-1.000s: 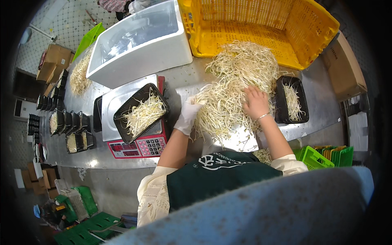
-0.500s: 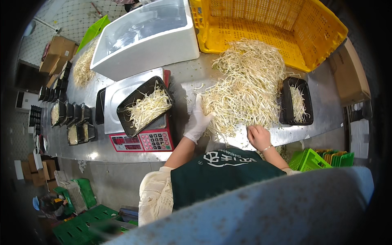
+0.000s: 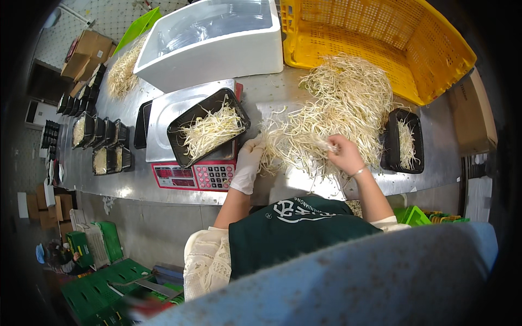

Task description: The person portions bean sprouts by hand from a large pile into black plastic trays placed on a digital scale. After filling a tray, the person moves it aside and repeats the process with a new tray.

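Note:
My gloved left hand (image 3: pixel 248 163) is closed on sprouts at the left edge of a loose pile of bean sprouts (image 3: pixel 348 103), beside the scale. My bare right hand (image 3: pixel 341 154) pinches a small clump of sprouts over the lower part of the pile. On the steel pan of the red-framed scale (image 3: pixel 204 176) rests a tilted black tray (image 3: pixel 208 128) holding sprouts. A second black tray with sprouts (image 3: pixel 405 142) lies right of the pile.
A white foam box (image 3: pixel 206 65) and yellow crate (image 3: pixel 375 27) stand behind on the steel table (image 3: pixel 136 185). At left are filled black trays (image 3: pixel 98 136) and another sprout heap (image 3: pixel 122 70). A cardboard box (image 3: pixel 473 114) is at right; a co-worker (image 3: pixel 57 255) is low left.
My right hand has lifted from the near edge of the pile and now grips sprouts. My left hand's fingers have closed on sprouts. The whole view has shifted slightly.

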Tool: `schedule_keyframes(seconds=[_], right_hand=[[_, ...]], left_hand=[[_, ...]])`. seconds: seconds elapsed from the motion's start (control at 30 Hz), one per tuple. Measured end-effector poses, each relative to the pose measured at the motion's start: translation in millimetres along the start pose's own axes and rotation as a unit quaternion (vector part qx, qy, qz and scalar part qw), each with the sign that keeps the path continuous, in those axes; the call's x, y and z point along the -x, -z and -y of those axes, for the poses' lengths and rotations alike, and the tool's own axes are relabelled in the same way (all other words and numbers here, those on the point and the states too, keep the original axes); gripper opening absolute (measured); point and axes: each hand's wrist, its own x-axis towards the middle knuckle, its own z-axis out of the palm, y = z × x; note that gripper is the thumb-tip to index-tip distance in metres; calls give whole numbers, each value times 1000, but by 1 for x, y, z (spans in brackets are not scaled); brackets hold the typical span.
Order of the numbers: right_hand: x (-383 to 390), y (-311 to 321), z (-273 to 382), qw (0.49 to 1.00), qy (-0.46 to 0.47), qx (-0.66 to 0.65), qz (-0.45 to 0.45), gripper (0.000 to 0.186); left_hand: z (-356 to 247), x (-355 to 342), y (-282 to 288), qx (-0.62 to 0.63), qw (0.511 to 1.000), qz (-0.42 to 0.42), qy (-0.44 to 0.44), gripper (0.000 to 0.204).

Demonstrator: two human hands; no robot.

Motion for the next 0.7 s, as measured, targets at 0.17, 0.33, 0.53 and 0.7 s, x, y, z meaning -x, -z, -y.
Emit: schedule_keyframes(seconds=[0.17, 0.33, 0.53, 0.7], right_hand=[[0, 11, -5, 986, 4, 167, -22, 46], [-9, -38, 19, 940, 186, 282, -53, 52], [-8, -26, 35, 941, 35, 324, 88, 33], [-62, -68, 48, 964, 151, 220, -20, 20]], left_hand=[[1, 9, -14, -378, 899, -76, -206, 56], [-10, 3, -45, -475, 810, -79, -335, 75], [1, -10, -5, -368, 924, -34, -100, 45], [13, -12, 7, 56, 995, -48, -67, 28]])
